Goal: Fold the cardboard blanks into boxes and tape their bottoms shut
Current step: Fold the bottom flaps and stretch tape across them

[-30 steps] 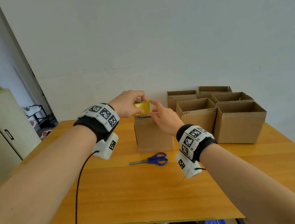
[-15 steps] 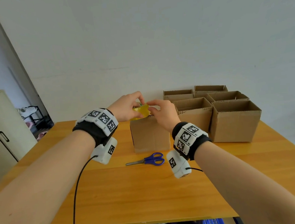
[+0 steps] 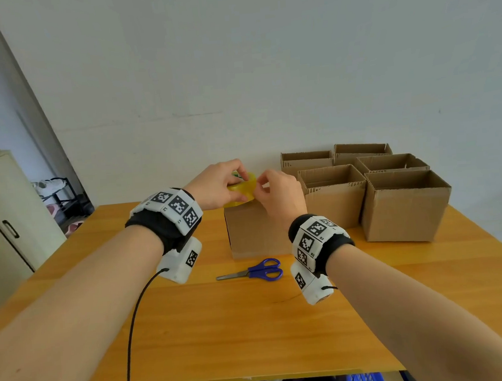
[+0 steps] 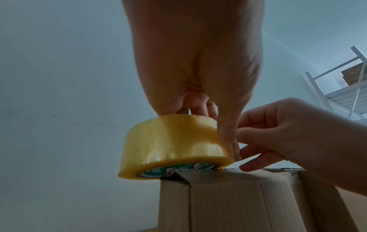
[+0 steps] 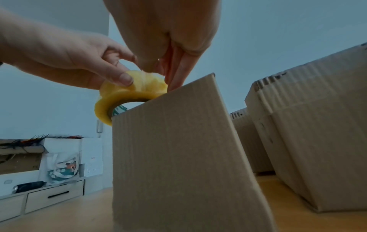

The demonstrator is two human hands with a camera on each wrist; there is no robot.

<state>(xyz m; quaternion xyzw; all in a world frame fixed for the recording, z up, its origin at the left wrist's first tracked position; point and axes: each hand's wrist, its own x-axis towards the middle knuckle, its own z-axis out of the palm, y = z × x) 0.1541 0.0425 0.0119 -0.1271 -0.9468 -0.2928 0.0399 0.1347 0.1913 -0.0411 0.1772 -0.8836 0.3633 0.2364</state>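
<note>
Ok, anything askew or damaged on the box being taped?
One thing: at the near left corner of the upturned box, under the tape roll, a bottom flap sticks up instead of lying flat. No tears or spills visible.

A plain pale wall (image 3: pixel 264 69) fills the upper part of the head view, evenly lit. The orange-brown wooden surface (image 3: pixel 224 327) spans the lower half. At the left edge stands a cream cabinet (image 3: pixel 2 216) with a dark handle, and behind it a low dark rack (image 3: pixel 61 196). In the right wrist view, lower left, a low white unit with drawers (image 5: pixel 45 199) lines the wall. The left wrist view shows a white metal shelf frame (image 4: pixel 341 87) at the right.
</note>
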